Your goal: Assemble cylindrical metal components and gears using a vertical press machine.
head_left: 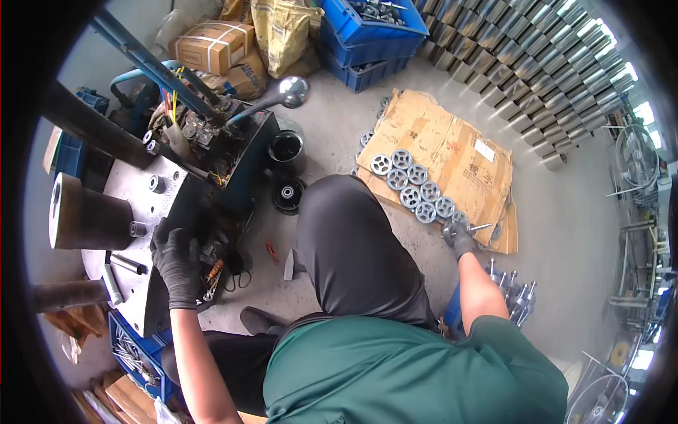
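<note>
My left hand [176,265], in a dark grey glove, rests at the edge of the machine's metal table [157,212]. Its fingers are stretched out and appear to hold nothing. A small metal bushing [138,229] stands just beside them, and another ring-shaped part [156,184] sits farther up the table. Out to the right, my gloved right hand [463,242] is closed around a metal shaft [482,227] whose thin end points right; the hand hides part of it. Spoked metal wheels [424,191] lie in rows on the flat cardboard [462,159] beside that hand.
A ball-ended lever [293,92] juts from the machine. Black round containers [286,146] and a hammer [289,265] are on the floor near my knee. Upright shafts [521,300] stand at the right, blue crates [374,42] at the back, stacked metal cylinders [522,63] behind.
</note>
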### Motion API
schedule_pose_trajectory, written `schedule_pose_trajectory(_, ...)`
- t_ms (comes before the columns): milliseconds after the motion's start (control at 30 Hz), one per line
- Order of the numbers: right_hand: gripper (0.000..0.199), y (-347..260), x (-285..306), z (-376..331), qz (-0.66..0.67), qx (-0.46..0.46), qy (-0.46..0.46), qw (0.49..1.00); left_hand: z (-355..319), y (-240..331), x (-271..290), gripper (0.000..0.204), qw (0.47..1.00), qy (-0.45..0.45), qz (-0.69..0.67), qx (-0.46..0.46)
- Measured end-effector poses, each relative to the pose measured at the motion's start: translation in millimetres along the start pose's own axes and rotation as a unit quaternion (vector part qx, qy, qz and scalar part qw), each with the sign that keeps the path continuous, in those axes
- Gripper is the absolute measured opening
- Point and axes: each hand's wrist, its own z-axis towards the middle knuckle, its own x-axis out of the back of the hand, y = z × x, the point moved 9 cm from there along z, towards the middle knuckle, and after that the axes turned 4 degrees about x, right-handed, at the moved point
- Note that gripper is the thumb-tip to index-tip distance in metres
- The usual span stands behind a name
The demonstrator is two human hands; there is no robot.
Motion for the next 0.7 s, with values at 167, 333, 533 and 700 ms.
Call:
schedule_pose_trajectory(167, 0.023, -50.7, 87.4, 51.0, -0.372, -0.058, 0.023, 0.926, 4.7, 29.4, -13.6, 0.036, 0.947, -0.104, -0.304, 0.008)
schedule_pose_trajectory(333, 0.032, -74.4, -42.4, -36.1, -0.306, -0.157, -0.162, 0.925, -48.1, 16.9, 26.4, 0.031, 0.878, -0.189, -0.432, 0.078)
schedule_pose_trajectory(533, 0.033, -61.2, -19.5, -24.6, -0.245, -0.153, -0.173, 0.942, -85.8, 54.1, -2.5, 0.037, 0.892, -0.285, -0.350, -0.037)
schedule_pose_trajectory(700, 0.059, -52.6, -12.0, 4.1, -0.430, -0.042, -0.185, 0.883, -103.8, 70.1, -24.9, 0.037, 0.911, -0.309, -0.254, -0.094)
